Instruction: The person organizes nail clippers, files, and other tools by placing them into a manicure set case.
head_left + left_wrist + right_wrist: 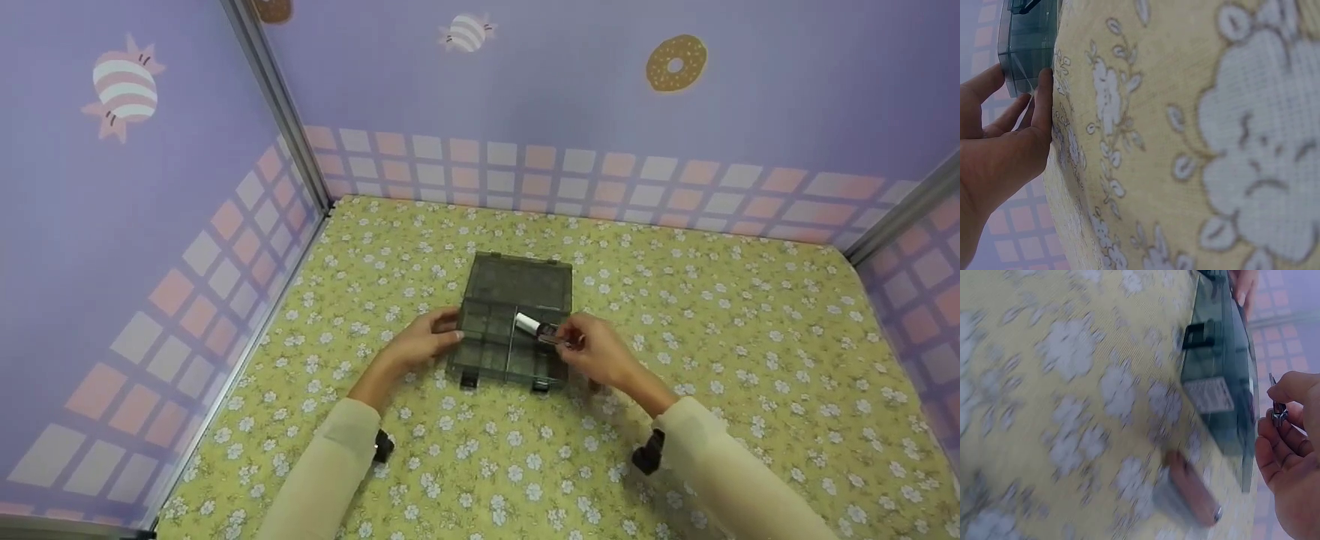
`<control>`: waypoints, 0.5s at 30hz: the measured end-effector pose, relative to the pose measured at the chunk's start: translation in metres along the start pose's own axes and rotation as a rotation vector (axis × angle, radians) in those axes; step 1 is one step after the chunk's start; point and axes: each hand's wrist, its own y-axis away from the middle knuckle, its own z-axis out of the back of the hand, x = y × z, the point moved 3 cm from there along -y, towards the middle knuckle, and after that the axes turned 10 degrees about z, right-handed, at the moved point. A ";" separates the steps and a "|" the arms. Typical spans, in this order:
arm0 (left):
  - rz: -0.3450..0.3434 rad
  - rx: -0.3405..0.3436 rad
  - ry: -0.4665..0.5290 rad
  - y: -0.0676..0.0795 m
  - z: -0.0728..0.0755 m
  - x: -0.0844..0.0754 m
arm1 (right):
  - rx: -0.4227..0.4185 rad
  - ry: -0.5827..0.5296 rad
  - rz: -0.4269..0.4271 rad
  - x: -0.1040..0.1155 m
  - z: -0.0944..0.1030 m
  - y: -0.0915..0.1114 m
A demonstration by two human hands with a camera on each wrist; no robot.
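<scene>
A dark translucent divided box [484,349] lies with its lid [525,281] folded back. My left hand [420,341] holds the box's left side, thumb at the rim and fingers along the outer wall. Its fingers also show at the box corner in the left wrist view. Above the box's right edge, my right hand [600,352] pinches small silver nail clippers [1279,413] between thumb and fingers. A small bottle with a white cap [527,323] and dark body appears over the right compartments; the head view does not settle how deep it lies.
A blurred brown-and-clear object [1193,492] lies on the flowered cloth [420,465] beside the box's right end. Black latches [469,380] stick out at the box's front. Patterned walls [570,90] enclose the back and sides.
</scene>
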 end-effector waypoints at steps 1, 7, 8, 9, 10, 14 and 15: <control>0.001 0.001 0.001 0.000 0.000 0.000 | 0.004 0.002 0.007 0.002 -0.003 -0.004; -0.007 0.006 0.017 0.000 0.000 0.000 | 0.020 0.034 0.076 0.018 -0.021 -0.026; -0.009 0.006 0.015 0.000 0.000 0.000 | 0.025 0.040 0.086 0.021 -0.024 -0.030; -0.009 0.007 0.013 0.000 0.000 0.000 | 0.033 0.041 0.093 0.023 -0.027 -0.033; -0.009 0.007 0.009 0.000 0.000 0.000 | 0.040 0.042 0.100 0.025 -0.030 -0.036; -0.007 -0.004 0.003 -0.001 0.000 0.000 | 0.058 0.052 0.124 0.032 -0.043 -0.046; -0.009 -0.005 0.006 -0.002 -0.001 0.000 | 0.060 0.055 0.130 0.033 -0.046 -0.048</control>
